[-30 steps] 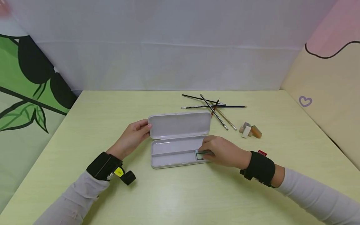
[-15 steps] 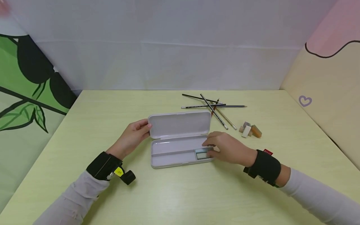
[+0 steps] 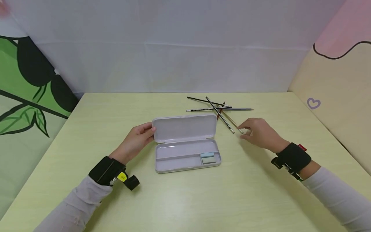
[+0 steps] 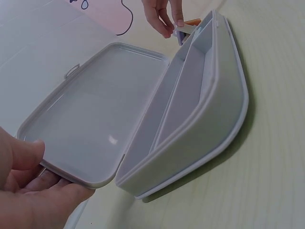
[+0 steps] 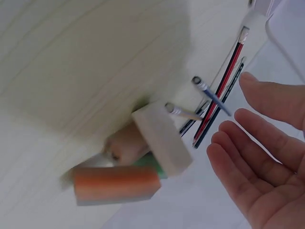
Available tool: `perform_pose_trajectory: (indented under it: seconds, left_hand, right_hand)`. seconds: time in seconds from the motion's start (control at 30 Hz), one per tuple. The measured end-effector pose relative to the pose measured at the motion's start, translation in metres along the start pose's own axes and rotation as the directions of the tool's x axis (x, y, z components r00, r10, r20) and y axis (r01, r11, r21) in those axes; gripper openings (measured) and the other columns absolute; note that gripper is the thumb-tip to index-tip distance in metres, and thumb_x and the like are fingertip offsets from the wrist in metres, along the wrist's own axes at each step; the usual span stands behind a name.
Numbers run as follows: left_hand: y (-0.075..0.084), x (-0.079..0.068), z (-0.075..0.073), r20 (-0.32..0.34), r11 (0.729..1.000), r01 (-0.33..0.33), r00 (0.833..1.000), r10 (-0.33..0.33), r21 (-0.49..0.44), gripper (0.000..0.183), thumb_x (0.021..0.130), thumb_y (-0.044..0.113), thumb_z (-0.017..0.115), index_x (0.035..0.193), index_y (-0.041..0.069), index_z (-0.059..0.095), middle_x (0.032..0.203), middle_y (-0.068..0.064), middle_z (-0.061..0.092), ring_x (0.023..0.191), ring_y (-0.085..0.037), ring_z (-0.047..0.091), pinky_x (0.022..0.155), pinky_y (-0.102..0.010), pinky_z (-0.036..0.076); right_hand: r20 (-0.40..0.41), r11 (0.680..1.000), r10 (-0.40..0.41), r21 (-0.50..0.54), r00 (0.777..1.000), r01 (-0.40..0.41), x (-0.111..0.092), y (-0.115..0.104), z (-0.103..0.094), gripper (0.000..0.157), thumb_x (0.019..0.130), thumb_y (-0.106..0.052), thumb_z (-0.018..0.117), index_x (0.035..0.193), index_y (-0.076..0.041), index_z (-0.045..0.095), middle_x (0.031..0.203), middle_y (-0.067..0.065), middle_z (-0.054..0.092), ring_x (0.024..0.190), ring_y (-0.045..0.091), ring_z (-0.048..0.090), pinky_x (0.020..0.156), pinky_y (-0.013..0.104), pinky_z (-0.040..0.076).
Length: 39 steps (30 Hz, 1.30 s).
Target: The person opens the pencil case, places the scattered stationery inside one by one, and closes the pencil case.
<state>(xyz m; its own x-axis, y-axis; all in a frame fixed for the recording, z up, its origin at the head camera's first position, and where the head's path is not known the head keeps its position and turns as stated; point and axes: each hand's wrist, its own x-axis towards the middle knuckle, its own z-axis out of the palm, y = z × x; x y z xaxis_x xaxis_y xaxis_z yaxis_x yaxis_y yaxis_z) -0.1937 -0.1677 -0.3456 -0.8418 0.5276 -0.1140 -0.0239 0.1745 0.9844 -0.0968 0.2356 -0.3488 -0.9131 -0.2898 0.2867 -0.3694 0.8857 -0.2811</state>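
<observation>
A pale pencil case lies with its lid raised. My left hand pinches the left end of that lid between thumb and fingers. At the right end of the front compartment sits a small blue-and-white block. My right hand is over the eraser pile right of the case, its thumb and fingers spread apart with nothing between them in the right wrist view. In the pile are a white eraser, an orange block, a tan piece and a green one, partly hidden.
Several pencils lie crossed behind the case to the right. The ends of two of them reach close to my right fingertips. A white cloth wall stands at the table's far edge, with a cream panel on the right.
My right hand has left the blue-and-white block in the case and moved right and away from me to the eraser pile. The left hand and the lid stay in place.
</observation>
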Motion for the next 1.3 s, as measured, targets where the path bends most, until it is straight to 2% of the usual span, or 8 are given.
perform_pose_trajectory:
  seconds: [0.2,0.43,0.67,0.87,1.13,1.3]
  left_hand:
    - [-0.001,-0.001,0.0,0.005,1.0,-0.008,1.0,0.008,-0.004,0.047,0.098,0.016,0.039,0.14,-0.002,0.028,0.142,-0.019,0.034,0.126,-0.021,0.035,0.106,-0.034,0.034]
    - [-0.002,0.0,0.0,0.012,1.0,-0.027,1.0,0.027,-0.008,0.046,0.098,0.016,0.039,0.139,-0.003,0.028,0.14,-0.019,0.035,0.125,-0.022,0.037,0.106,-0.033,0.034]
    - [0.0,0.003,-0.001,0.008,1.0,-0.025,1.0,0.025,-0.01,0.047,0.098,0.017,0.04,0.139,-0.003,0.029,0.14,-0.019,0.035,0.125,-0.022,0.037,0.106,-0.033,0.034]
    - [0.001,0.002,-0.002,0.007,1.0,-0.014,1.0,0.014,-0.009,0.048,0.098,0.018,0.04,0.14,-0.002,0.027,0.142,-0.018,0.033,0.126,-0.021,0.035,0.106,-0.033,0.034]
    - [0.0,0.001,-0.001,0.005,1.0,-0.012,1.0,0.012,-0.005,0.048,0.098,0.017,0.04,0.14,-0.002,0.027,0.142,-0.019,0.033,0.126,-0.021,0.035,0.106,-0.034,0.033]
    - [-0.001,0.0,0.0,0.004,1.0,-0.005,1.0,0.005,-0.003,0.048,0.098,0.017,0.04,0.14,-0.002,0.026,0.142,-0.019,0.032,0.127,-0.022,0.035,0.107,-0.034,0.033]
  right_hand:
    - [-0.009,0.998,0.057,-0.037,0.998,-0.057,-0.009,0.017,-0.005,0.025,0.074,-0.005,0.071,0.097,0.004,0.066,0.089,0.016,0.065,0.078,0.026,0.058,0.067,0.041,0.052]
    - [0.006,0.993,0.106,-0.046,0.994,-0.106,-0.014,0.025,-0.006,0.021,0.072,0.002,0.068,0.093,0.005,0.066,0.087,0.017,0.064,0.076,0.024,0.056,0.065,0.041,0.053]
    - [-0.014,0.995,0.082,-0.048,0.997,-0.082,-0.014,0.023,-0.004,0.02,0.073,0.004,0.067,0.093,0.004,0.066,0.087,0.016,0.065,0.077,0.024,0.057,0.066,0.042,0.054]
    - [-0.028,0.996,0.09,-0.02,0.996,-0.091,-0.015,0.016,-0.005,0.02,0.073,0.008,0.065,0.092,0.002,0.067,0.085,0.013,0.064,0.075,0.021,0.055,0.065,0.039,0.053]
    - [-0.011,0.998,0.067,-0.016,0.998,-0.067,-0.017,0.009,-0.007,0.018,0.073,0.009,0.064,0.088,0.0,0.069,0.08,0.009,0.064,0.073,0.018,0.056,0.064,0.036,0.053]
    - [-0.082,0.999,0.014,0.03,0.997,-0.012,-0.016,0.004,-0.006,0.016,0.072,0.005,0.069,0.085,-0.004,0.07,0.079,0.006,0.065,0.071,0.014,0.057,0.061,0.033,0.054]
